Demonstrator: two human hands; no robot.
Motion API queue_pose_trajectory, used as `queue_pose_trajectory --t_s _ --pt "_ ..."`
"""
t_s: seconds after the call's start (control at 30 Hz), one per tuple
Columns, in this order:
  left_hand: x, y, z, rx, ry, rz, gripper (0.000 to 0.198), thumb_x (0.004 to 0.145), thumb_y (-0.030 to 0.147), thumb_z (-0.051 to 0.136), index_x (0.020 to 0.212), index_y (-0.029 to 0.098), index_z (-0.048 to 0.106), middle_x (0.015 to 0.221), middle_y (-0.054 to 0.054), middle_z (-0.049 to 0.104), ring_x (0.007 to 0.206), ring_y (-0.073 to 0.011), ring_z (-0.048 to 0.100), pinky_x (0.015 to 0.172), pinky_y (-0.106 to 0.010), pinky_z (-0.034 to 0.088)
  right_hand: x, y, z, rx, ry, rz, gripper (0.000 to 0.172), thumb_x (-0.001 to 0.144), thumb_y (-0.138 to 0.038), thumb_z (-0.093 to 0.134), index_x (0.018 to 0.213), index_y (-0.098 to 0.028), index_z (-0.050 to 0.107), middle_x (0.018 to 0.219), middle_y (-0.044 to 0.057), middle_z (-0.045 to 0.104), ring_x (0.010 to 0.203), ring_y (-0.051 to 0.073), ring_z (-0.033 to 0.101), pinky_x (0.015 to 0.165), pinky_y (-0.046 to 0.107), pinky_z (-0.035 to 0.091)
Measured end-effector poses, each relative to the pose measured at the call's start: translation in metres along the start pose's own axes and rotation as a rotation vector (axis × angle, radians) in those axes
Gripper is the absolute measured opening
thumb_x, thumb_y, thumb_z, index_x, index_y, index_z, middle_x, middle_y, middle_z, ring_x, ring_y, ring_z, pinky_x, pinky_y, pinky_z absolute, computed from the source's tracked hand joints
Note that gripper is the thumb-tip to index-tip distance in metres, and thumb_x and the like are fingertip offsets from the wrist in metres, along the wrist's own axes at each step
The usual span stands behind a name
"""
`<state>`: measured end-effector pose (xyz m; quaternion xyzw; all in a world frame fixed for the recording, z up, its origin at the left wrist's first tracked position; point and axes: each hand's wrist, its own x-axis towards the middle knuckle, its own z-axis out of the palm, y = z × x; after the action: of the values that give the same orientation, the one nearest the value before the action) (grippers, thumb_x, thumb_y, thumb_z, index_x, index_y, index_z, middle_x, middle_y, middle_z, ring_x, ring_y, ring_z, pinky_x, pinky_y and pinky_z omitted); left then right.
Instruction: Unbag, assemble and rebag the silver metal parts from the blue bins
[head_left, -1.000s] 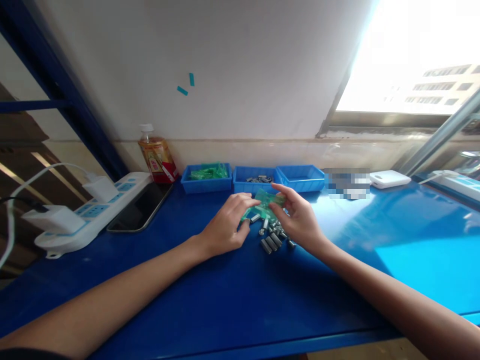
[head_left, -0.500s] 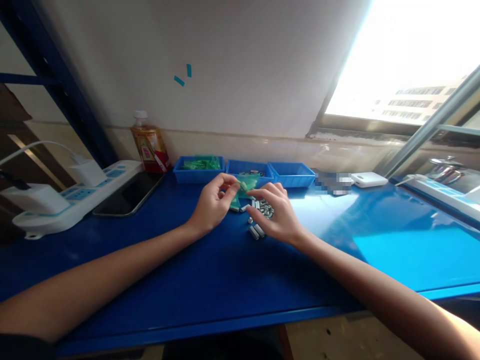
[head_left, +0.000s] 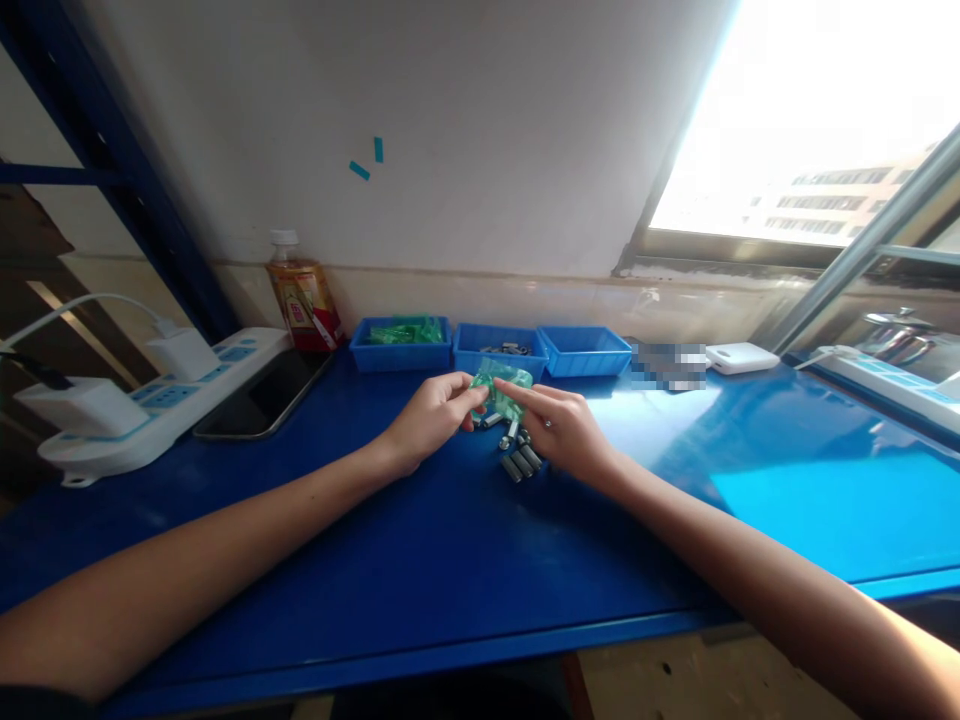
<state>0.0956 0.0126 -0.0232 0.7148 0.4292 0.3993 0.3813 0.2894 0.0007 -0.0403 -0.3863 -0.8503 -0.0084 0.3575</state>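
Note:
Between my two hands is a small translucent green plastic bag [head_left: 513, 376], held just above the table. My left hand [head_left: 435, 415] pinches its left side between thumb and fingers. On the other side, my right hand [head_left: 562, 425] is closed on the bag, its index finger laid along the plastic. Under and in front of the hands lie several small metal cylinders [head_left: 522, 462], partly hidden by my right hand. Whether anything is inside the bag I cannot tell.
Along the wall stand a blue bin of green bags [head_left: 401, 357], a blue bin with metal parts [head_left: 480, 358] and another blue bin [head_left: 589, 362]. To the left are a phone [head_left: 262, 395], a power strip [head_left: 90, 440] and a bottle [head_left: 300, 300]. A white box [head_left: 742, 358] lies right.
My right hand has closed in on the green bag and now grips it too. The bag is spread between both hands. Another cylinder lies beside the front pair.

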Motion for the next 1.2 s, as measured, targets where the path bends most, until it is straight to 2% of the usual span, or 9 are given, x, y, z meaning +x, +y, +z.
queue_pose_trajectory --t_s 0.1,0.23,0.3,0.37,0.43,0.5,0.83,1.03,1.2 --pt "0.013 0.009 -0.027 0.242 0.181 0.173 0.029 0.086 0.040 0.050 0.084 0.014 0.062 0.067 -0.002 0.062 0.057 -0.0136 0.055 0.056 -0.024 0.043 0.002 -0.002 -0.003 -0.013 0.027 -0.089 0.045 0.092 -0.020 0.037 0.135 -0.020 0.049 0.077 0.004 0.060 0.069 0.015 0.055 0.066 0.027 0.045" --pt "0.035 0.011 -0.089 0.914 0.591 0.433 0.029 0.087 0.034 0.048 0.103 0.017 0.066 0.094 -0.007 0.066 0.086 -0.0199 0.060 0.081 -0.030 0.044 0.004 -0.006 -0.007 0.009 0.027 -0.139 0.043 0.092 -0.020 0.039 0.134 -0.020 0.048 0.084 0.005 0.067 0.073 0.016 0.059 0.071 0.029 0.046" --pt "0.041 -0.001 -0.113 1.095 0.545 0.296 0.031 0.087 0.035 0.048 0.109 0.021 0.066 0.097 -0.007 0.066 0.092 -0.0229 0.060 0.083 -0.032 0.044 0.003 -0.005 -0.008 -0.010 0.009 -0.148 0.040 0.090 -0.016 0.038 0.126 -0.018 0.055 0.082 0.004 0.069 0.070 0.015 0.060 0.071 0.029 0.045" --pt "0.043 -0.021 -0.126 1.220 0.336 0.189 0.035 0.086 0.043 0.049 0.109 0.024 0.067 0.101 -0.007 0.066 0.098 -0.0265 0.058 0.085 -0.035 0.044 0.002 -0.003 -0.009 -0.040 -0.012 -0.122 0.039 0.088 -0.013 0.038 0.118 -0.018 0.062 0.081 0.004 0.071 0.067 0.015 0.060 0.070 0.029 0.043" --pt "0.041 -0.043 -0.130 1.242 0.166 0.128 0.039 0.088 0.047 0.043 0.113 0.027 0.065 0.111 -0.006 0.064 0.104 -0.0273 0.057 0.088 -0.036 0.044 0.002 0.000 -0.010 -0.062 -0.017 -0.082 0.036 0.086 -0.012 0.039 0.108 -0.018 0.067 0.080 0.003 0.072 0.067 0.015 0.060 0.068 0.028 0.042" --pt "0.038 -0.060 -0.130 1.212 0.139 0.102 0.044 0.090 0.049 0.039 0.122 0.028 0.060 0.124 -0.006 0.058 0.110 -0.0276 0.055 0.091 -0.038 0.043 0.003 0.002 -0.010 -0.065 -0.008 -0.069 0.035 0.084 -0.010 0.039 0.099 -0.019 0.069 0.078 0.003 0.072 0.067 0.015 0.061 0.067 0.028 0.041" --pt "0.032 -0.073 -0.127 1.090 0.162 0.165 0.050 0.089 0.052 0.038 0.121 0.019 0.057 0.120 -0.009 0.058 0.109 -0.0278 0.056 0.093 -0.040 0.044 0.004 0.005 -0.004 -0.055 -0.038 -0.116 0.036 0.076 -0.005 0.040 0.096 -0.017 0.068 0.085 0.005 0.068 0.075 0.017 0.060 0.069 0.028 0.042" --pt "0.028 -0.071 -0.122 1.133 0.449 0.256 0.038 0.089 0.044 0.041 0.107 0.018 0.064 0.113 -0.012 0.056 0.109 -0.0287 0.054 0.095 -0.041 0.041 0.004 0.004 -0.006 -0.046 -0.058 -0.108 0.034 0.078 -0.007 0.041 0.096 -0.017 0.068 0.086 0.005 0.067 0.076 0.017 0.060 0.069 0.027 0.043" --pt "0.048 -0.072 -0.136 0.987 0.613 0.248 0.043 0.088 0.035 0.043 0.124 0.014 0.053 0.123 -0.014 0.054 0.118 -0.0269 0.049 0.101 -0.037 0.038 0.004 0.003 -0.005 -0.045 -0.113 -0.115 0.030 0.082 -0.010 0.044 0.095 -0.019 0.068 0.089 0.005 0.068 0.078 0.017 0.061 0.070 0.027 0.043"
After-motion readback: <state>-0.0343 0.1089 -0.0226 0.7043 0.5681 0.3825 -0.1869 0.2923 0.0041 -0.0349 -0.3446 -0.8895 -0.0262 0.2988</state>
